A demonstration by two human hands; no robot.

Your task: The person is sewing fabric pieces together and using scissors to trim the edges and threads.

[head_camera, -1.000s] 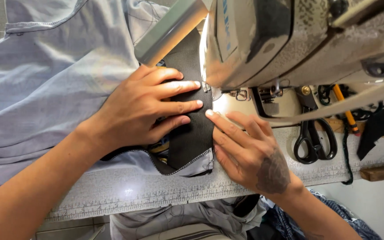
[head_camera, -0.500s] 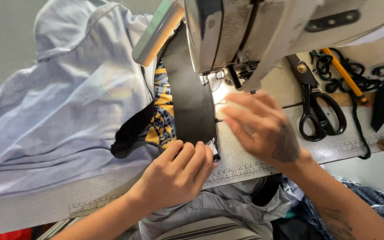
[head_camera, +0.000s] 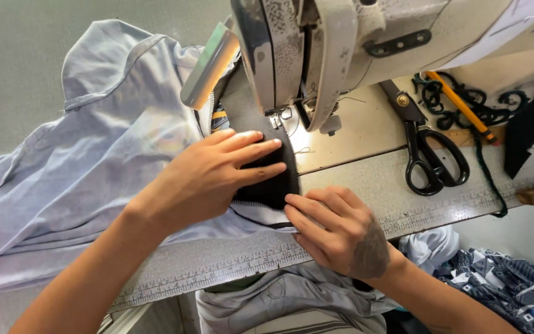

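A speckled grey tabletop (head_camera: 366, 185) with a ruler strip along its near edge is seen beneath a sewing machine (head_camera: 316, 49). A black fabric panel (head_camera: 270, 185) is lain under the machine head, on pale blue cloth (head_camera: 94, 161). It is pressed flat by the left hand (head_camera: 211, 176), fingers extended, nothing gripped. Its near edge is touched by the right hand (head_camera: 341, 232), fingers loosely bent; no closed grip is seen. Black scissors (head_camera: 431, 154) are lain toward the right edge.

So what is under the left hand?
The left hand lies flat on a black strip over light blue cloth. Beside it the right hand presses the strip's end. What lies beneath the cloth is covered.
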